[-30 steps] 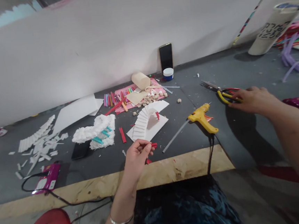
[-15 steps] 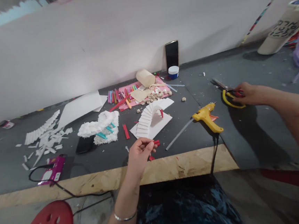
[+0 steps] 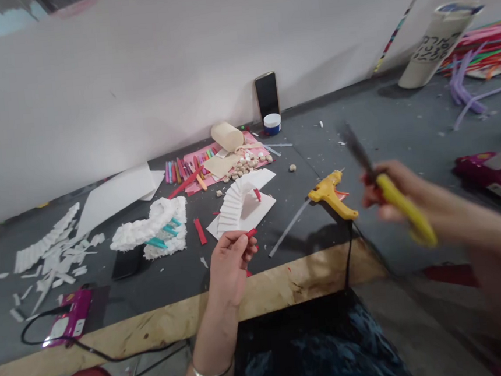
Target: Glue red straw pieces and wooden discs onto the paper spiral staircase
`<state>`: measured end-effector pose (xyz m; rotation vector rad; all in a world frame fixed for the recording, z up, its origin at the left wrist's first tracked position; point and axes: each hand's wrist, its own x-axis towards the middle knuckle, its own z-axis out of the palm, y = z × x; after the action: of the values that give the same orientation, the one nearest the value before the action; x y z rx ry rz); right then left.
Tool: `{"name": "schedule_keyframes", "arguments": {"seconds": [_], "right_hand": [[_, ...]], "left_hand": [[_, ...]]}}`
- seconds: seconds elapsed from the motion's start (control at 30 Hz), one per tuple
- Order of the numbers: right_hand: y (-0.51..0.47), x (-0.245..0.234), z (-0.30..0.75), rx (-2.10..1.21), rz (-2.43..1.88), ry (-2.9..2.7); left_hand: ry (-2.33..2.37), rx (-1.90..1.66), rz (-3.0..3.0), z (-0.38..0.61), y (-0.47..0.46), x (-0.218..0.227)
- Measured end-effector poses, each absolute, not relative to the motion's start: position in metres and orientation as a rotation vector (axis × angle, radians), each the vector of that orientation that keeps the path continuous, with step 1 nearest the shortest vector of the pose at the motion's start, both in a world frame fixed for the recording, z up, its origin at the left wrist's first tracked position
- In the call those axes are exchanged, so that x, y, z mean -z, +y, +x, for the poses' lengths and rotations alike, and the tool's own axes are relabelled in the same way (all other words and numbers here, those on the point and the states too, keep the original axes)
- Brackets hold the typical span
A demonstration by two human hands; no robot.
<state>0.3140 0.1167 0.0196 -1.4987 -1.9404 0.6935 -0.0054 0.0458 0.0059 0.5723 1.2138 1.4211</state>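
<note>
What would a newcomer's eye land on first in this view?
Probably the yellow-handled tool in the right hand, blurred against the dark tabletop at right. Next, the yellow glue gun lying between the hands. Then the fluffy white model with turquoise posts, left of the left hand, which pinches a small red piece.

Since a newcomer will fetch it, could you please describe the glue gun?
On the dark table, find the white stepped model. To its right lies the yellow glue gun. Unlike the yellow-handled tool in the right hand, it has a long pale stick protruding from its back.
</note>
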Motion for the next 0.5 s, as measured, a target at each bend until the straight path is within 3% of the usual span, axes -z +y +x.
{"name": "schedule_keyframes", "arguments": {"seconds": [0.03, 0.13, 0.5], "right_hand": [[0.098, -0.02, 0.297, -0.895, -1.353, -2.056], [0.06, -0.019, 0.247, -1.043, -1.36, -2.254], [0.048, -0.026, 0.208, -0.8, -1.368, -2.351]], "left_hand": [[1.192, -1.422, 0.537, -0.002, 0.046, -0.009], [1.108, -1.426, 0.437, 0.009, 0.044, -0.015], [0.925, -1.374, 0.246, 0.017, 0.029, -0.022]]}}
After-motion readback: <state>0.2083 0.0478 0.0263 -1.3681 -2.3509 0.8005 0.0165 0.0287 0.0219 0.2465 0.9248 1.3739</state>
